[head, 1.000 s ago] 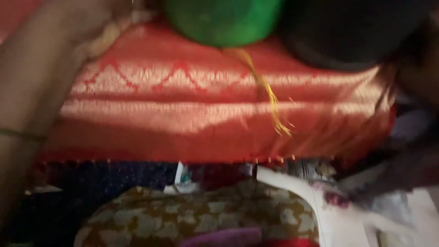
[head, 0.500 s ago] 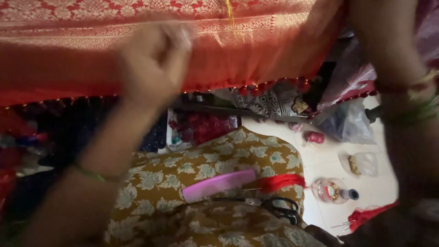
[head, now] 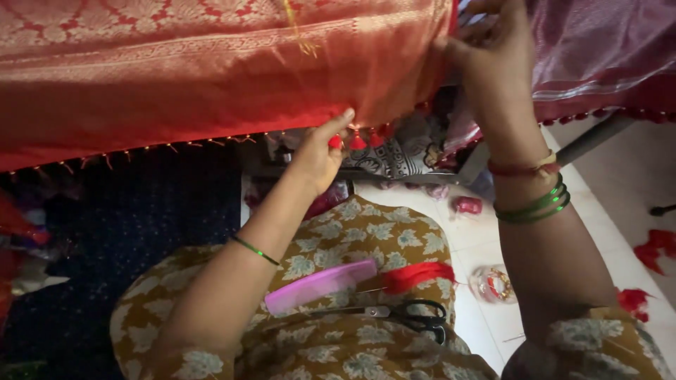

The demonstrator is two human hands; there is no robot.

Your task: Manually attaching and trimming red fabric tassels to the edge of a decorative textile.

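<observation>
A red cloth with gold woven bands (head: 211, 63) hangs across the top of the view, small red tassels (head: 359, 139) along its lower edge. My left hand (head: 320, 155) pinches that edge beside the tassels. My right hand (head: 486, 49) grips the cloth's right end higher up, green bangles and a red thread on its wrist. On my lap, over the olive flowered dress (head: 338, 281), lie a pink comb (head: 320, 285), black-handled scissors (head: 405, 315) and a bundle of red thread (head: 419, 274).
A dark blue dotted cloth (head: 141, 232) lies at the left. On the white tiled floor (head: 620, 183) sit a small clear round box (head: 496, 283), a pink spool (head: 467, 205) and scraps of red thread (head: 658, 246). A maroon cloth (head: 605, 49) hangs at the upper right.
The view has tilted down from the cloth top to my lap. My left hand has moved right along the edge to the tassels, and my right hand has taken the cloth's right end.
</observation>
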